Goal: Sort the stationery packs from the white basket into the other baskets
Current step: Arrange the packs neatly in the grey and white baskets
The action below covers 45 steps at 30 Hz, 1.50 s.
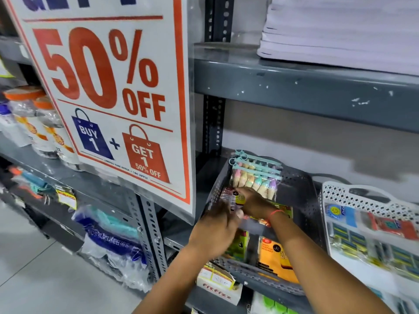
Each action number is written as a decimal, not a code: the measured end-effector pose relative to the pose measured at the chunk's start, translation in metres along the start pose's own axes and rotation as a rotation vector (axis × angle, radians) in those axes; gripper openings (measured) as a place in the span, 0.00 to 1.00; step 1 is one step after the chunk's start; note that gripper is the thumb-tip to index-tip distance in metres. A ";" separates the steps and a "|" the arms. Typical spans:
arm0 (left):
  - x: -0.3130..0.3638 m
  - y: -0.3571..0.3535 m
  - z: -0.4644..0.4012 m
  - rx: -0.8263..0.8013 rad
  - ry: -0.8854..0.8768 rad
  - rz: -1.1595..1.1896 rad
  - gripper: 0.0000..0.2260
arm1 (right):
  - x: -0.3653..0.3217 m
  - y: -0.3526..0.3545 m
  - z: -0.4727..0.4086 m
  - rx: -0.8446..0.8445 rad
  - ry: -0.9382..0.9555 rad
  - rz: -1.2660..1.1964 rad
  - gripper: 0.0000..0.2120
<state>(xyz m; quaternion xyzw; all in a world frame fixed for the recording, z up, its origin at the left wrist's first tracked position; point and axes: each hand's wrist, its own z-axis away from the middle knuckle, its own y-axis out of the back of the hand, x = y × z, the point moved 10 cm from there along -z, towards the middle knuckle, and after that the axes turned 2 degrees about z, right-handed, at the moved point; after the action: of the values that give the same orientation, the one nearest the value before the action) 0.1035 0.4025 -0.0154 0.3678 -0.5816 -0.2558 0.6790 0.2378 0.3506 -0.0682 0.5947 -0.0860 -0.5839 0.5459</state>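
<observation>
In the lower middle of the frame a small stationery pack (pixel 234 200) sat at the left side of the grey perforated basket (pixel 301 196), gripped between both hands. The right hand (pixel 255 203) pinched its near edge, fingers (pixel 246 192) curled closed on it. The left hand (pixel 215 230) was blurred, fingers bent against the pack's lower end; how firmly they held it could not be told. Just behind the hands stood zip pouches of pastel crayons (pixel 256 177). Nearer the camera in the same basket lay an orange pack (pixel 273 257) and a green pack (pixel 239 245). The white basket (pixel 362 196) stood at the right edge of the frame on the same grey shelf (pixel 294 78), holding more packs. A "50% OFF" sign (pixel 108 87) filled the upper left
</observation>
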 end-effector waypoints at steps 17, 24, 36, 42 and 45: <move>-0.011 -0.010 -0.056 0.033 0.278 0.553 0.27 | 0.058 -0.025 -0.024 0.263 -0.291 -1.054 0.15; 0.013 -0.004 -0.060 0.138 0.160 0.438 0.28 | 0.077 0.058 0.051 0.587 -0.323 -0.799 0.08; 0.048 -0.093 -0.068 -0.285 0.251 0.666 0.30 | 0.116 0.057 0.081 0.570 -0.411 -0.787 0.15; 0.048 -0.087 -0.069 -0.254 0.254 0.597 0.29 | 0.105 0.072 0.092 0.597 -0.318 -0.790 0.06; 0.069 -0.068 -0.071 -0.082 0.165 0.493 0.29 | 0.113 0.110 0.126 0.794 -0.271 -0.825 0.08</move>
<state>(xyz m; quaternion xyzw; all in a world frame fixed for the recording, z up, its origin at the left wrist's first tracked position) 0.1916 0.3228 -0.0315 0.2067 -0.5856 -0.0751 0.7802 0.2319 0.1555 -0.0182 0.6582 -0.1286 -0.7418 -0.0067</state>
